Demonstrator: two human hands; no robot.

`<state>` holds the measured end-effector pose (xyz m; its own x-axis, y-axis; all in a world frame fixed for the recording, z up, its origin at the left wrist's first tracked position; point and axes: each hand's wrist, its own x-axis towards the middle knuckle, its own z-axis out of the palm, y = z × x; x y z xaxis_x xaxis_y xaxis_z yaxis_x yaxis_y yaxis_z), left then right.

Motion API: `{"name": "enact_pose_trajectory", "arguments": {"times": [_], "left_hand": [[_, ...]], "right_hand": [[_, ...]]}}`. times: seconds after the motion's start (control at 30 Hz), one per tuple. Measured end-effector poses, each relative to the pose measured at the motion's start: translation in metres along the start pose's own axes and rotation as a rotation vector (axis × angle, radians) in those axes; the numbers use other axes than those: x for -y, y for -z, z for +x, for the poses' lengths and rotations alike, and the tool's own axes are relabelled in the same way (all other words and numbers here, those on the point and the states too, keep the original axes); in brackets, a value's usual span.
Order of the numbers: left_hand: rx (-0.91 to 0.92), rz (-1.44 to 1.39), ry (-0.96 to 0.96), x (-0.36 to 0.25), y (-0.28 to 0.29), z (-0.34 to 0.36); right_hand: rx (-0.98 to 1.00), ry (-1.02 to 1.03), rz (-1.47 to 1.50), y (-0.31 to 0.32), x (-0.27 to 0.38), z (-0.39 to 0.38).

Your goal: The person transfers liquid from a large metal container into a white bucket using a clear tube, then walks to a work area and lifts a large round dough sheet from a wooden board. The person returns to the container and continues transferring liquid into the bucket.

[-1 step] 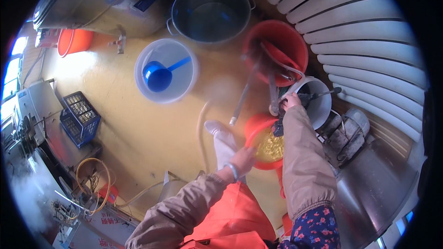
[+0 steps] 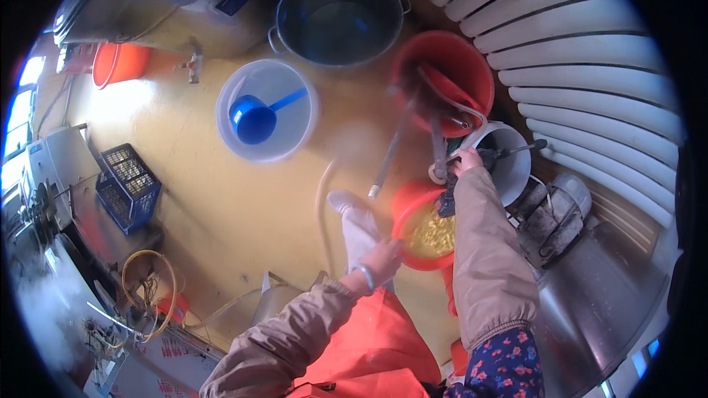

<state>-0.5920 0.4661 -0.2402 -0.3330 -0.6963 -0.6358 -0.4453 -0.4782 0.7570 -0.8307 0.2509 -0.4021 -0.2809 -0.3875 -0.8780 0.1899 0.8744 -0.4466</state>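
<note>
My right hand (image 2: 466,163) is closed at the near-left rim of a white bucket (image 2: 509,184). What its fingers grip is hidden from me. Just below it, a dark, crumpled piece (image 2: 445,203) hangs at the edge of a red basin (image 2: 402,210), which holds yellowish, rippling liquid (image 2: 431,234). Left of that basin, close to its rim, is my left hand (image 2: 381,262). Its fingers point toward the basin but are smeared, so their closure is unclear. A dark-handled tool (image 2: 520,149) lies across the white bucket's mouth.
Beyond stand a large red tub (image 2: 479,66) with pipes in it, a metal pot (image 2: 339,51) and a white tub (image 2: 313,129) with a blue dipper (image 2: 254,121). A hose (image 2: 318,206) crosses the floor. A motor (image 2: 557,214) and white radiator (image 2: 590,96) line the right; a blue crate (image 2: 136,177) stands left.
My left hand has drawn slightly back and left from the red basin's rim. My right hand stays at the white bucket's rim.
</note>
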Motion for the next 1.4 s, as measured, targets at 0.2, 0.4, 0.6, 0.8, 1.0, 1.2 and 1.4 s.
{"name": "enact_pose_trajectory", "arguments": {"times": [0.2, 0.4, 0.6, 0.8, 1.0, 1.2, 1.4], "left_hand": [[-0.110, -0.189, 0.236, 0.073, -0.004, -0.083], [-0.311, -0.177, 0.389, 0.115, 0.003, -0.171], [-0.629, -0.521, 0.632, 0.116, 0.025, -0.286], [-0.968, -0.915, 0.820, 0.162, 0.001, -0.400], [-1.215, -1.197, 0.862, 0.180, -0.039, -0.465], [-1.279, -1.396, 0.906, 0.221, -0.054, -0.474], [-1.273, -1.484, 0.847, 0.323, 0.003, -0.477]], "right_hand": [[-0.178, 0.019, -0.084, 0.009, 0.004, -0.032], [-0.065, 0.125, 0.112, 0.043, -0.016, -0.104], [0.125, 0.263, -0.016, 0.055, -0.077, -0.212], [0.423, 0.151, -0.550, 0.003, -0.125, -0.292], [0.706, 0.334, -0.735, -0.114, -0.099, -0.349], [0.841, 0.447, -0.907, -0.235, -0.090, -0.407], [0.887, 0.566, -0.962, -0.363, -0.106, -0.462]]}}
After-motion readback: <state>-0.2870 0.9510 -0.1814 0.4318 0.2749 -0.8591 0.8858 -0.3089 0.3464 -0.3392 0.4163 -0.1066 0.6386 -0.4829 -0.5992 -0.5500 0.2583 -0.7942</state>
